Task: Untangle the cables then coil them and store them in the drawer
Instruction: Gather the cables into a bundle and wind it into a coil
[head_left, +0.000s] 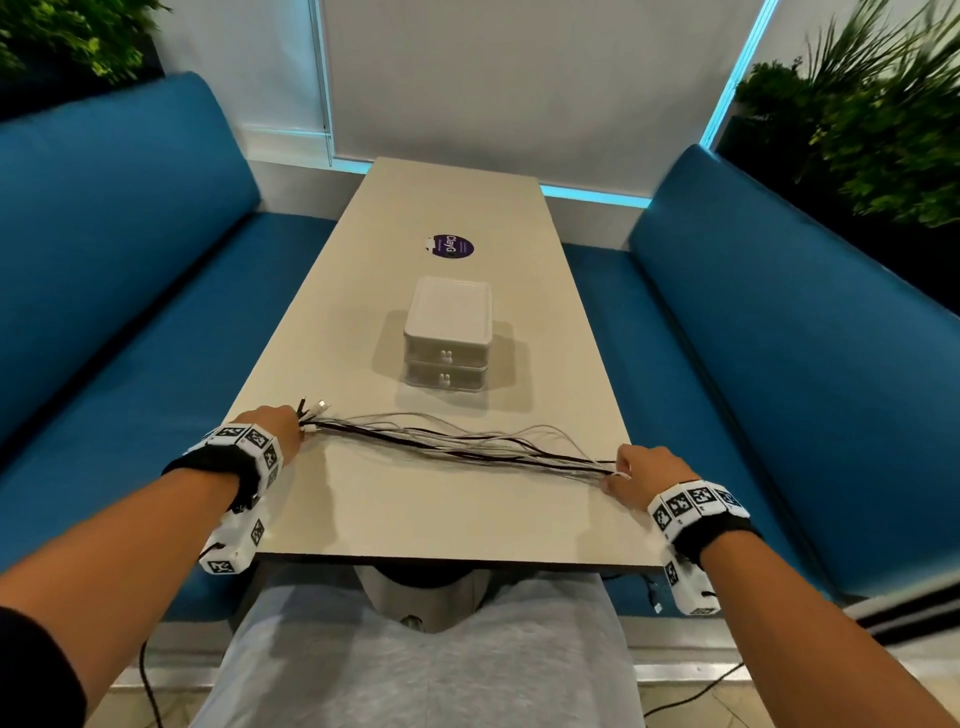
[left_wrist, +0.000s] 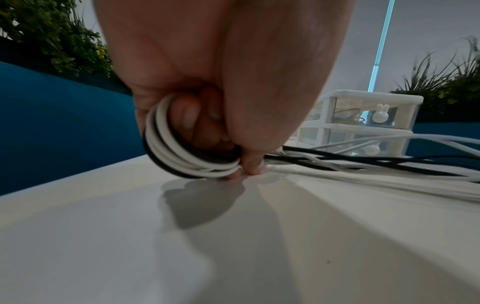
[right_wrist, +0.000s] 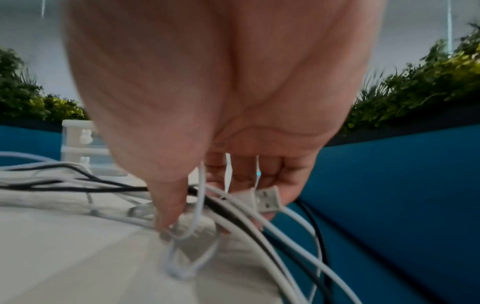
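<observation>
Surface (head_left: 426, 514): long beige top w/ blue benches either side. The cables (head_left: 457, 447), a mixed white + black bundle, lie stretched across it near the front edge, running from the front-left edge to the front-right edge. Drawer unit (head_left: 448, 340), white, two-tier w/ bunny knobs, sits mid-surface behind the bundle, well apart from both hands; both drawers look closed. Upper one seems to have a cable in it already, per left wrist view, but hard to be sure.

Left hand (head_left: 272, 428) at the left edge: fingers (left_wrist: 191, 117) curled tight round several turns of white/black cable looped over them, thumb pressing the strands down at the surface. Plug ends stick out past the knuckles in head view.

Right hand (head_left: 647, 470) at the right edge: fingers (right_wrist: 168, 205) pinched on the other end of the bundle, loose loops and a white USB plug (right_wrist: 267, 198) hanging from the grip over the edge. View is blurred, so exact strand count n/a.

Step in hand, as I read it: end of untangling, start of coiling. Strands pulled out straight btwn the hands, a few still crossing mid-span.

Next move prob. needs: separate one cable from the rest, wind it round the left hand w/ even tension, then free a hand to pull a drawer open.
</observation>
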